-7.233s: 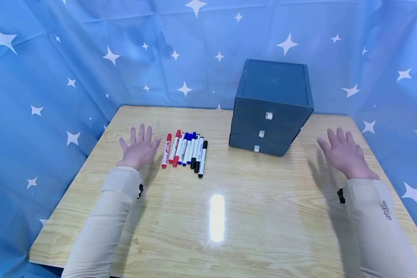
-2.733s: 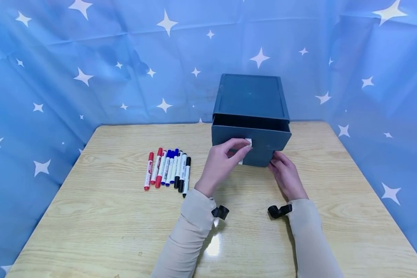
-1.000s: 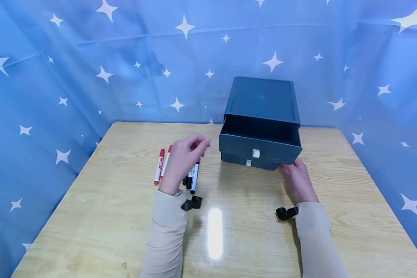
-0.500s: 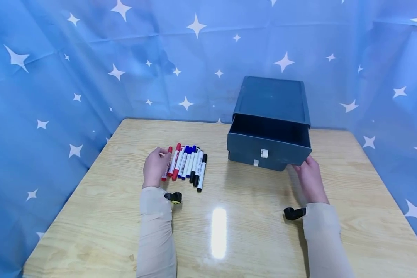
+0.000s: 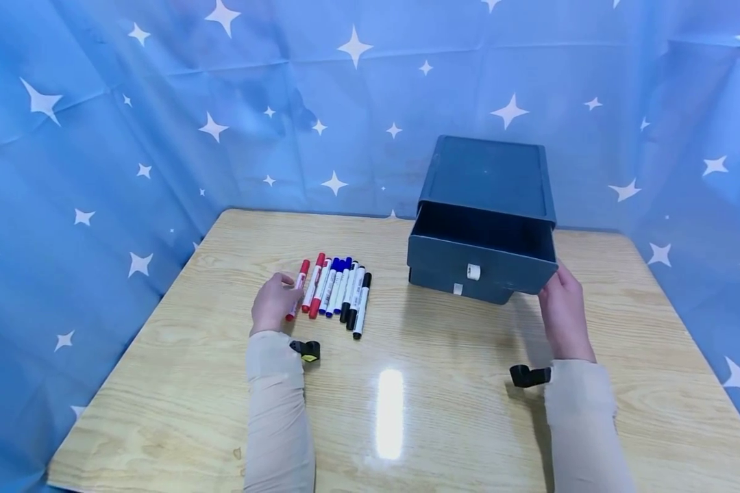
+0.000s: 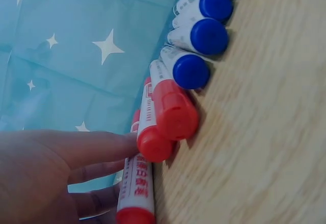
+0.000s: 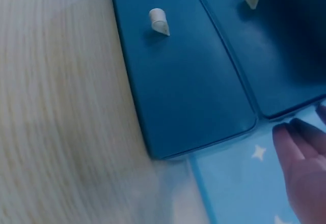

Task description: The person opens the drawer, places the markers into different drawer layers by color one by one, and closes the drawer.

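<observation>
Tabletop (image 5: 462,404) between hands, left (image 5: 273,303) pinching red marker (image 6: 136,188), right (image 5: 564,316) unclenched beside open drawer (image 5: 438,258) edge

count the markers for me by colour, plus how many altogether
Red markers: 3
Blue markers: 3
Black markers: 3
Total: 9
</observation>
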The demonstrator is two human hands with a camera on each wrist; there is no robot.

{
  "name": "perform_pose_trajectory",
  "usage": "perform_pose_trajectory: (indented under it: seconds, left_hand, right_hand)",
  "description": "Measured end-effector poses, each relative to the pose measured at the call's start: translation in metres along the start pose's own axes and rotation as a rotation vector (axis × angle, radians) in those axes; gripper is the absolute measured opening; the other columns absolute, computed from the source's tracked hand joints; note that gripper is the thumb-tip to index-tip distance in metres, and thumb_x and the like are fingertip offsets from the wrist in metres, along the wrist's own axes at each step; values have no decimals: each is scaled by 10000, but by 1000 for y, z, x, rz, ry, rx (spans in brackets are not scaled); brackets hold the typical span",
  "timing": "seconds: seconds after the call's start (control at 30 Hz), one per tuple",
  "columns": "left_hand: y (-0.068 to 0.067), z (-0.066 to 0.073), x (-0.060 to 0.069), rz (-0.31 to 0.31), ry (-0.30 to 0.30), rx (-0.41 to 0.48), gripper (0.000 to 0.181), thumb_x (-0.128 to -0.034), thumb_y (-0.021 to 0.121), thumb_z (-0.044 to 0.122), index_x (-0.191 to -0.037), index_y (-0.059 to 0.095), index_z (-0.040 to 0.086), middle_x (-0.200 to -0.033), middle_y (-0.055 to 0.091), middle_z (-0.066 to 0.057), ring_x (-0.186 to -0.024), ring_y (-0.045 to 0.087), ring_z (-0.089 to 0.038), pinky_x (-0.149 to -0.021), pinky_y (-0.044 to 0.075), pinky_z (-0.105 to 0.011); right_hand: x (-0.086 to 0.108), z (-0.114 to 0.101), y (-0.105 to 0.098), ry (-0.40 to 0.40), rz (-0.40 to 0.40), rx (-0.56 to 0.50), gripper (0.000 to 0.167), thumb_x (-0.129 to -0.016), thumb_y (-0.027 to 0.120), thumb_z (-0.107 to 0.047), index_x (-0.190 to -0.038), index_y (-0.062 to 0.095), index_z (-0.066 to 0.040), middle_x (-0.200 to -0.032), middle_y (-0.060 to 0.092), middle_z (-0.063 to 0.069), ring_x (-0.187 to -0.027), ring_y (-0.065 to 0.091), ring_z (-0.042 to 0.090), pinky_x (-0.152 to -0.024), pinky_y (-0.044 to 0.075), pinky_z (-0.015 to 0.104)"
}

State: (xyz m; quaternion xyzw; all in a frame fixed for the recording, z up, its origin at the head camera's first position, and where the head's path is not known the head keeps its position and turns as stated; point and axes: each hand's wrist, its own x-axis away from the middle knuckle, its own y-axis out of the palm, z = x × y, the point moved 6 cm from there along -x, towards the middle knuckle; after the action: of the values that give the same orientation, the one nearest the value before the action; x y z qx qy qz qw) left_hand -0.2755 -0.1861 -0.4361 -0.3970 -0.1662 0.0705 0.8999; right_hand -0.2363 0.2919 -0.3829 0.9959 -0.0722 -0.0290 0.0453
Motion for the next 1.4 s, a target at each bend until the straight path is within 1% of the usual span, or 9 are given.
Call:
perform_pose_trajectory:
  seconds: [0.17,0.33,0.47,0.67,0.93,1.07,1.2,1.27,1.4]
  left_hand:
    - [0,1,-1,24,-1,-53,287,-845,587,276,-1070,539,105,-1009,574,-81,-794,514,-230,-596,365,-321]
    - [1,2,-1,51,-10,-90,265,-840,599,266,-1032,558,89,-948,589,-80,-779,520,-229,-597,366,-329]
    - [1,2,-1,57,-19,-99,268,-839,600,269,-1032,563,88,-952,591,-81,-782,524,-229,-603,368,-332]
    - [0,2,-2,65,-11,-122,245,-839,574,244,-1019,570,77,-928,594,-88,-758,528,-232,-584,380,-343]
    - [-2,4,2,54,-12,-149,213,-841,533,226,-951,619,65,-827,594,-73,-683,515,-217,-542,375,-333]
    - [-6,3,3,44,-17,-126,216,-849,527,227,-957,627,68,-799,590,-67,-657,505,-210,-538,367,-328]
    - [-9,2,4,28,-24,-105,219,-861,518,227,-969,624,69,-784,586,-66,-648,506,-211,-540,367,-330]
    - [-11,3,5,26,-18,-104,235,-866,511,225,-994,618,59,-811,593,-76,-665,516,-218,-540,374,-331]
    - [-17,8,8,47,4,-100,309,-880,507,253,-1096,579,45,-912,598,-102,-722,530,-234,-555,386,-331]
  right_hand:
    - [2,-6,1,3,11,29,464,-895,445,-446,-1323,434,-269,-1391,323,-33,-1255,253,131,-1057,161,340]
    - [2,-13,4,-25,3,3,454,-904,451,-420,-1326,432,-256,-1399,308,-31,-1261,242,130,-1048,185,309]
    - [3,-20,7,-59,-8,-18,439,-918,445,-386,-1335,418,-252,-1409,295,-34,-1275,238,121,-1039,205,273]
    - [3,-33,11,-134,-23,-78,440,-928,442,-328,-1350,395,-212,-1427,269,-12,-1300,232,114,-1001,264,218]
    - [6,-40,14,-166,19,-95,443,-923,458,-309,-1351,393,-218,-1432,264,-25,-1304,221,101,-998,263,214]
    - [6,-44,15,-195,34,-92,445,-920,464,-303,-1352,385,-228,-1432,271,-31,-1300,237,95,-989,267,201]
    - [7,-47,15,-209,41,-107,445,-920,470,-283,-1352,385,-214,-1430,276,-16,-1297,249,105,-986,272,197]
    - [7,-49,14,-212,53,-103,439,-919,477,-282,-1346,397,-214,-1424,287,-16,-1293,255,110,-983,281,196]
    - [6,-52,13,-223,77,-77,423,-919,482,-285,-1332,422,-221,-1409,315,-18,-1287,267,124,-968,307,199]
